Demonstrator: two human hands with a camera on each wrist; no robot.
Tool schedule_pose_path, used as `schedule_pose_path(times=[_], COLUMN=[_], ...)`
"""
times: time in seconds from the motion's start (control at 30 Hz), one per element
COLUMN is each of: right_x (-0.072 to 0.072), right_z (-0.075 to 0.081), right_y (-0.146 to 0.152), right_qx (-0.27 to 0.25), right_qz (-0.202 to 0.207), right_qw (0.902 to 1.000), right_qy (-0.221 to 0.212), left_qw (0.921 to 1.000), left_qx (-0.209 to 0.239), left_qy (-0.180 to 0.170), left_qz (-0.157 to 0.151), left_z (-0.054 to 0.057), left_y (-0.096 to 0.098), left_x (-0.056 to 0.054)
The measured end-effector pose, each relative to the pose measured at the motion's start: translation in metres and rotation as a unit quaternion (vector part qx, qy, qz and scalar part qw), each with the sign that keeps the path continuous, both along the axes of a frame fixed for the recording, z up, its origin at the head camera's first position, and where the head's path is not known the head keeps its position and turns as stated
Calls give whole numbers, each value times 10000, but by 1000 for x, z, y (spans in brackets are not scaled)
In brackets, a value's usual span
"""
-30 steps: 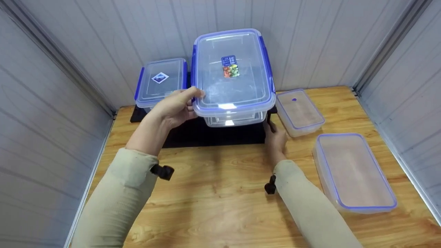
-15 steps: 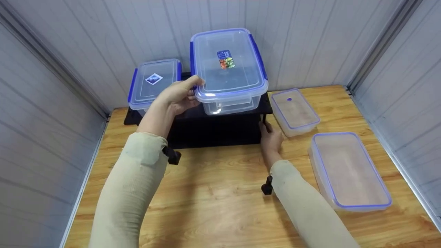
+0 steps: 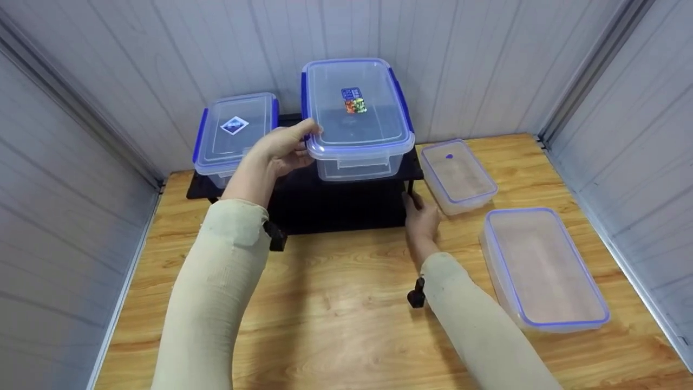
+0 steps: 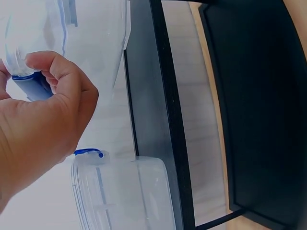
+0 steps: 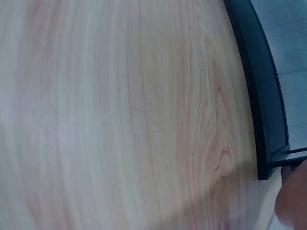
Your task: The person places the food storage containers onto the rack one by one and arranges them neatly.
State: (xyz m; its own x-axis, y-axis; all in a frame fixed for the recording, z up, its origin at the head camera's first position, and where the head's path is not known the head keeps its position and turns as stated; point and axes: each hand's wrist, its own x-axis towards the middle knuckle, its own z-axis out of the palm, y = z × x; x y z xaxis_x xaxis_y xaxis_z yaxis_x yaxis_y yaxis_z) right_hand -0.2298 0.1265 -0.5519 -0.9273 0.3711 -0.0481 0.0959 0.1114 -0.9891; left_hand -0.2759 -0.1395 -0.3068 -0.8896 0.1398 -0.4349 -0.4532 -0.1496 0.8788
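Pale ribbed panels (image 3: 346, 32) close off the far, left and right sides of a wood-grained table (image 3: 335, 325). Toward its far side stands a black two-level shelf (image 3: 303, 181), its lower board (image 3: 335, 208) on the tabletop. Over the right part of the upper level is a large clear container (image 3: 354, 130) with a blue-edged lid, dark blue clips along both sides and a picture sticker (image 3: 354, 101). Whether its base touches the upper board, the views do not settle. The left hand (image 3: 276, 154) grips it at the near left corner, thumb on top of the lid and fingers curled underneath by the clip. Lower down, the right hand (image 3: 422, 219) holds the slim post (image 3: 410, 188) at the shelf's near right corner; most of its fingers are hidden. A smaller clear container (image 3: 238, 135) with a diamond-shaped label (image 3: 234, 125) stands on the left part of the upper level. To the right of the shelf, on the table, sit a small blue-rimmed box (image 3: 459, 176) near the far wall and a larger blue-rimmed box (image 3: 547, 265) nearer.
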Motion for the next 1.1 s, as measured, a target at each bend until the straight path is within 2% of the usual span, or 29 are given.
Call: schedule_pose_path(times=[0.13, 0.3, 0.5, 0.63, 0.83, 1.1], right_x=[-1, -2, -2, -3, -4, -5], right_z=[0, 0, 0, 0, -1, -1], right_y=[-1, -1, 0, 2, 4, 3], right_qx=[-60, 103, 68, -23, 67, 177], right_qz=[-35, -92, -95, -80, -24, -66], right_qw=[9999, 9999, 9997, 9993, 9995, 9997], right_qy=[-83, -23, -233, -355, -309, -149], left_qw=[9999, 9987, 9922, 9835, 9681, 9404], left_qx=[-154, -476, -1233, -1795, -2474, -3321], left_qy=[-65, -193, -124, -26, 178, 617], left_qz=[-45, -67, -144, -247, -366, -405], left_z=[2, 6, 15, 21, 27, 33], left_y=[-2, -5, -9, -11, -12, -10], left_x=[-2, -1, 3, 8, 15, 21])
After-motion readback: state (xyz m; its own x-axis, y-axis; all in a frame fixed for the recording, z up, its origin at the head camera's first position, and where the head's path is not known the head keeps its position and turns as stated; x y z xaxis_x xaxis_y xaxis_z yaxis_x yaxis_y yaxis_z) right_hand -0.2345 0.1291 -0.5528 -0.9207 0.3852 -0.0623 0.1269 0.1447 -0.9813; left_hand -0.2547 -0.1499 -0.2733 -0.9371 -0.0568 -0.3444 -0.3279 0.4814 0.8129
